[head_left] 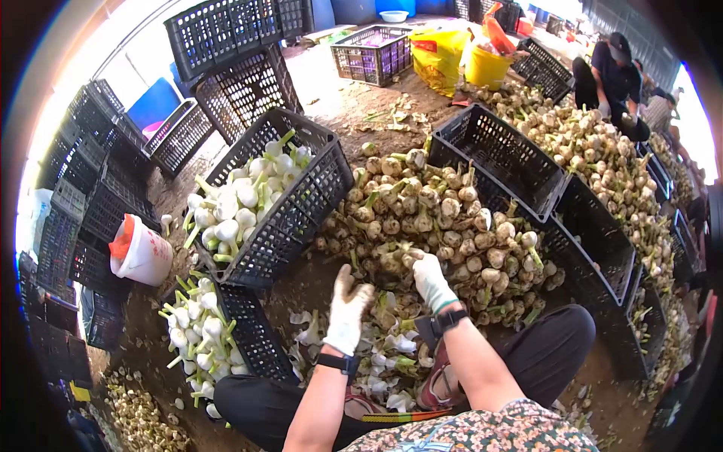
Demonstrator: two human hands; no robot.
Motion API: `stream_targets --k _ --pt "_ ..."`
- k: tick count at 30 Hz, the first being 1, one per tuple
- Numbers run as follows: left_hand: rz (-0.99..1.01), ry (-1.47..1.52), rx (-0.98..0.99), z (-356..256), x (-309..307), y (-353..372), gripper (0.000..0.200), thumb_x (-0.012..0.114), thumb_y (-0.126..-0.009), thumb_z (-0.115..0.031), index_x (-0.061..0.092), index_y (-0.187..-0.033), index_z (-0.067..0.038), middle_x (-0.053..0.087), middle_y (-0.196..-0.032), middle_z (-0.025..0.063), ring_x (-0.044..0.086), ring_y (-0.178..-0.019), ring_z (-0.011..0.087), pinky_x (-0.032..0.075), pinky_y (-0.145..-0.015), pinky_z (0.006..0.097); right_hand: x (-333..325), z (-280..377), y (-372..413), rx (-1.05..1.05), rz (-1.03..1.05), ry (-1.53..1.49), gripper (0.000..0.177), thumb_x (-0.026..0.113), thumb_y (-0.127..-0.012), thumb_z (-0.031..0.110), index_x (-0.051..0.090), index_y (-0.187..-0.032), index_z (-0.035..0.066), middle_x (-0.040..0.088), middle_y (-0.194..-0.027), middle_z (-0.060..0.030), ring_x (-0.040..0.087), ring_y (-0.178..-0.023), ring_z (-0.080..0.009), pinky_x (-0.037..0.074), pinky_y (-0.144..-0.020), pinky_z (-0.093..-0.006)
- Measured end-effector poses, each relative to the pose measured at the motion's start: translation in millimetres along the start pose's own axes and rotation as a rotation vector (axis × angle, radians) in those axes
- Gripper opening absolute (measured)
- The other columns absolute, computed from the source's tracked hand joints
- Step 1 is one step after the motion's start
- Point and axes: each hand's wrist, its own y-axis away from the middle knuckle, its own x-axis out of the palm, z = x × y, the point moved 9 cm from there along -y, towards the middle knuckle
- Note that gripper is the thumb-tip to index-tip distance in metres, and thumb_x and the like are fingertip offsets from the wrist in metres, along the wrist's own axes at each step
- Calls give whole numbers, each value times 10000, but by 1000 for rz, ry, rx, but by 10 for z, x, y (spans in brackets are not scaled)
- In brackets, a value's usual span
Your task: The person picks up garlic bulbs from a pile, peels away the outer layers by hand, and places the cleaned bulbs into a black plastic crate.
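Note:
My left hand [347,310], in a soiled white glove, is raised over the peelings [388,346] with its fingers apart and nothing in it. Beside the heap of unpeeled garlic bulbs [429,203], my right hand [431,279], also gloved, has its fingers closed at a dirty bulb [393,260]; whether it grips that bulb is unclear. Peeled white garlic with green stems [245,197] fills a tilted black crate [297,215] at the upper left. More peeled garlic [199,328] spills from a lower crate [254,328].
A white bucket [143,252] with something orange stands left. Black crates [501,151] line the right, before another long garlic heap [602,169]. A co-worker [614,75] sits at the upper right. Yellow bags [438,56] and a purple-lined crate [371,56] are at the back.

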Motion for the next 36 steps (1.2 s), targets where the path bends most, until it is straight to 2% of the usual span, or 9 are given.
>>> stream_targets --k 3,6,9,16,20,25,27,30,36 --pt "196 3 117 -36 261 165 724 665 -899 9 305 -1519 -88 481 -1416 108 522 -1201 181 449 -1018 311 636 595 938 179 407 -216 284 628 -939 108 635 -1171 -56 698 -1058 -99 653 -943 -159 510 -830 -281" --pt "121 168 219 -280 188 346 693 649 -843 127 400 -1455 -81 546 -1338 87 556 -1177 180 475 -1014 312 747 887 1245 118 333 -510 414 654 -937 194 543 -1266 -32 671 -962 -54 649 -863 -135 504 -748 -263" --pt "135 83 311 -461 178 592 714 656 -803 166 425 -1432 -81 534 -1357 70 560 -1185 182 482 -1019 317 883 1039 1454 26 358 -77 485 680 -916 264 526 -1295 4 645 -991 -20 614 -896 -104 492 -776 -263" --pt "110 109 417 -663 118 1022 717 630 -729 258 487 -1344 -84 516 -1387 48 541 -1225 193 467 -1049 334 1130 1212 1987 42 478 -265 299 673 -882 21 636 -1176 -17 690 -1066 -47 635 -951 -123 510 -864 -267" --pt "102 64 484 -758 101 1222 710 661 -742 223 477 -1357 -79 530 -1367 46 547 -1212 188 454 -1057 329 1114 1147 2137 127 552 -469 334 655 -882 -2 623 -1214 -18 683 -1106 -56 657 -962 -163 542 -856 -301" --pt "201 258 324 -816 192 1417 655 685 -827 108 437 -1400 -90 563 -1305 49 567 -1167 183 486 -1016 347 943 1216 2166 116 498 -183 358 558 -844 -91 620 -1195 -55 665 -1151 -110 650 -1021 -183 508 -902 -286" --pt "276 355 253 -884 273 1507 559 663 -918 -55 411 -1416 -89 585 -1268 79 602 -1125 204 533 -944 388 926 1527 2167 -398 530 227 473 456 -711 -170 645 -1131 -66 664 -1118 -102 619 -1061 -186 465 -938 -270" --pt "378 469 9 -685 260 1434 534 635 -956 -150 394 -1428 -84 599 -1233 93 639 -1058 220 555 -888 399 868 1639 2201 -612 481 466 558 403 -608 -169 652 -1097 -67 654 -1073 -93 596 -1070 -186 438 -952 -260" --pt "184 82 214 -705 211 1519 439 532 -1015 -270 435 -1390 -63 641 -1167 115 671 -892 200 567 -720 330 817 1482 2297 -383 458 422 279 708 -811 -5 670 -1085 -44 677 -1006 -54 615 -926 -110 484 -853 -256"
